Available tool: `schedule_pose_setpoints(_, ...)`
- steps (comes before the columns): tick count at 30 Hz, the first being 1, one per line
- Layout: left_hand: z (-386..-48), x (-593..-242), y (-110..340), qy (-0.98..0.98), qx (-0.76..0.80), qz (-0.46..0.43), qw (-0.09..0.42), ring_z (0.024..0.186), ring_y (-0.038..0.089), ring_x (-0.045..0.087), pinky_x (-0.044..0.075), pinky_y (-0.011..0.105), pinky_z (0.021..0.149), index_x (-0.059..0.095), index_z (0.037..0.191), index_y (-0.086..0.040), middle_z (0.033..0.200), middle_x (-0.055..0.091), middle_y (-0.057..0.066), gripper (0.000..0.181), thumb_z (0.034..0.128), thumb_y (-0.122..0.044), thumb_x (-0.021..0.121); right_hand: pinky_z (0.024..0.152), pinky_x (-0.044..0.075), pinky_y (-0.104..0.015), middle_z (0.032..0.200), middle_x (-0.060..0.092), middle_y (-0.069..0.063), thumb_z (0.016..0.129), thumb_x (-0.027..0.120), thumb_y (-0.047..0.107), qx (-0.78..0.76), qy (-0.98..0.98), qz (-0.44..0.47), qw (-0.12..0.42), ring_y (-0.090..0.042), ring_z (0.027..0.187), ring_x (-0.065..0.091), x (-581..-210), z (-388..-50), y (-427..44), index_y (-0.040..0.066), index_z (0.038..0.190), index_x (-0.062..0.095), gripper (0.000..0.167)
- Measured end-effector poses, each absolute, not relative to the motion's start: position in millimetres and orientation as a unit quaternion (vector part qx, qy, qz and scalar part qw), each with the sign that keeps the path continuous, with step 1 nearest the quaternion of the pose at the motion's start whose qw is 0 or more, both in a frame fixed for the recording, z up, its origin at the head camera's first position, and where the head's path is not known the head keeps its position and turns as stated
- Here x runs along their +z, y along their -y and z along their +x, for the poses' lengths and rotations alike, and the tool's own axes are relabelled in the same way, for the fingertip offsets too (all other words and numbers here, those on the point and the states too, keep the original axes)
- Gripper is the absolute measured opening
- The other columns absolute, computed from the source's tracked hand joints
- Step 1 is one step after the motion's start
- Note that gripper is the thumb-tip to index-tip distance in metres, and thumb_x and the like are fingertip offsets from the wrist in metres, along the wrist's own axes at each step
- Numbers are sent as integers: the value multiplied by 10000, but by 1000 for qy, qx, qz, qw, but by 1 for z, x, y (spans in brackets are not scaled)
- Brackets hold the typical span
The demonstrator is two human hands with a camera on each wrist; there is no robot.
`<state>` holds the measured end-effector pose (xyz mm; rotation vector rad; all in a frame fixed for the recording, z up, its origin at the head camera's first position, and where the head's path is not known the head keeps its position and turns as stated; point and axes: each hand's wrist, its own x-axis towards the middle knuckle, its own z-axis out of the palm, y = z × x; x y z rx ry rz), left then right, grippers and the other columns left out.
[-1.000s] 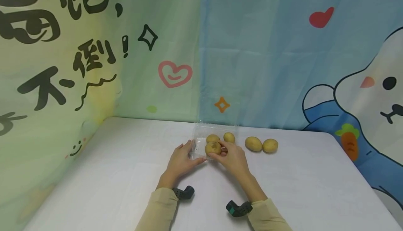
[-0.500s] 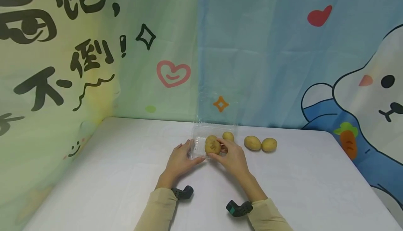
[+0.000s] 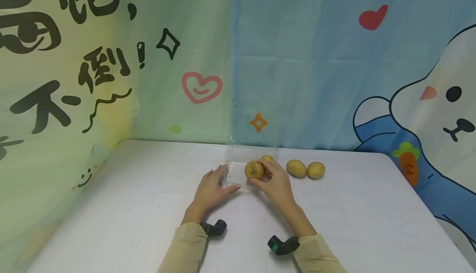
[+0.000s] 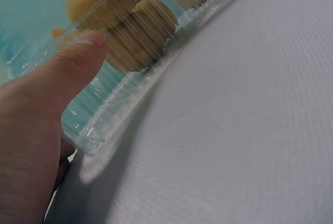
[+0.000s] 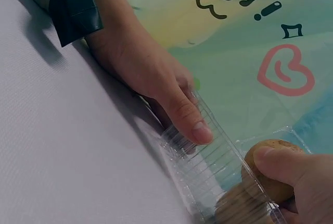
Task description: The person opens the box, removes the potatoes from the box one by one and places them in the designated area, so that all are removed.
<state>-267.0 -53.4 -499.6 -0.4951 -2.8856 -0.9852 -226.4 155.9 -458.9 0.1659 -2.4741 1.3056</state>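
In the head view my left hand (image 3: pixel 210 188) grips the left end of a clear plastic container (image 3: pixel 233 173). The left wrist view has that thumb (image 4: pixel 78 62) over the near rim. With thumb and fingers, my right hand (image 3: pixel 276 180) holds a potato (image 3: pixel 254 170) over the container. Below it, more potato (image 4: pixel 138 39) shows through the ribbed wall in the left wrist view. Another potato (image 3: pixel 267 157) sits at the container's right, partly behind my right hand. The right wrist view has the held potato (image 5: pixel 278 182) at the rim, under the right thumb.
Two potatoes (image 3: pixel 296 168) lie side by side on the white table (image 3: pixel 357 207), right of the container. The container's clear lid (image 3: pixel 253 134) stands up at the back, before a printed cloth backdrop (image 3: pixel 316 79).
My right hand has moved the held potato slightly up and to the right, so it now covers the potato seen behind it before. My left hand keeps its hold on the container.
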Motion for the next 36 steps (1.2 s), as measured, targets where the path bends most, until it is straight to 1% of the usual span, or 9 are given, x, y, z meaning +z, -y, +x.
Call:
schedule_pose_setpoints(5, -266, -499, 54, 934, -316, -163, 26, 1316, 421, 421, 343, 500, 1117, 410, 1434, -48, 1451, 452, 151, 908, 769, -615, 658, 857, 570, -343, 1210, 580, -106, 695, 843, 147, 448, 876, 44, 174, -269, 1104, 601, -458, -227, -157, 80, 1281, 591, 641)
schedule_pose_setpoints(11, -266, -500, 55, 933, -321, -158, 23, 1319, 425, 416, 343, 506, 1116, 405, 1437, -54, 1455, 448, 145, 915, 769, -629, 651, 854, 573, -370, 1203, 541, -91, 718, 833, 163, 437, 884, 45, 160, -280, 1132, 552, -457, -226, -158, 105, 1312, 577, 650)
schedule_pose_setpoints(14, -267, -502, 55, 935, -317, -159, 24, 1318, 420, 419, 345, 502, 1116, 400, 1440, -52, 1455, 449, 144, 918, 774, -634, 644, 862, 571, -368, 1215, 539, -97, 733, 825, 185, 429, 889, 46, 153, -289, 1138, 549, -455, -226, -159, 121, 1307, 581, 626)
schedule_pose_setpoints(20, -267, -500, 53, 934, -317, -165, 22, 1328, 408, 414, 324, 491, 1132, 400, 1437, -41, 1456, 446, 149, 911, 779, -619, 650, 873, 565, -336, 1308, 552, -102, 773, 796, 214, 431, 890, 56, 136, -291, 1149, 594, -452, -224, -164, 133, 1332, 543, 619)
schedule_pose_setpoints(22, -267, -498, 53, 933, -318, -167, 22, 1322, 415, 417, 333, 499, 1124, 404, 1434, -37, 1453, 449, 152, 910, 777, -614, 656, 866, 566, -312, 1297, 557, -101, 783, 787, 212, 440, 886, 63, 130, -283, 1142, 599, -450, -224, -167, 149, 1340, 534, 615)
schedule_pose_setpoints(25, -267, -498, 54, 933, -316, -169, 22, 1320, 411, 423, 335, 494, 1124, 405, 1433, -35, 1450, 452, 153, 908, 776, -607, 661, 839, 574, -299, 1230, 566, -108, 794, 777, 219, 440, 886, 74, 131, -272, 1115, 595, -448, -223, -171, 176, 1346, 535, 604)
schedule_pose_setpoints(29, -267, -498, 54, 933, -316, -170, 25, 1321, 401, 426, 328, 483, 1131, 408, 1432, -39, 1448, 454, 153, 905, 775, -607, 661, 831, 582, -350, 1182, 568, -127, 810, 763, 201, 432, 885, 90, 152, -271, 1088, 584, -448, -224, -178, 154, 1352, 540, 588)
schedule_pose_setpoints(32, -267, -499, 54, 933, -317, -169, 27, 1321, 401, 425, 327, 481, 1132, 408, 1433, -41, 1448, 454, 153, 905, 776, -612, 658, 843, 577, -393, 1203, 558, -131, 820, 751, 182, 436, 880, 94, 164, -270, 1106, 566, -448, -225, -182, 138, 1349, 543, 570)
schedule_pose_setpoints(36, -268, -500, 54, 932, -317, -172, 31, 1322, 390, 430, 324, 478, 1135, 408, 1429, -30, 1445, 456, 163, 901, 781, -605, 657, 833, 579, -413, 1244, 534, -140, 817, 753, 161, 445, 877, 92, 159, -288, 1131, 549, -446, -225, -186, 123, 1333, 552, 555)
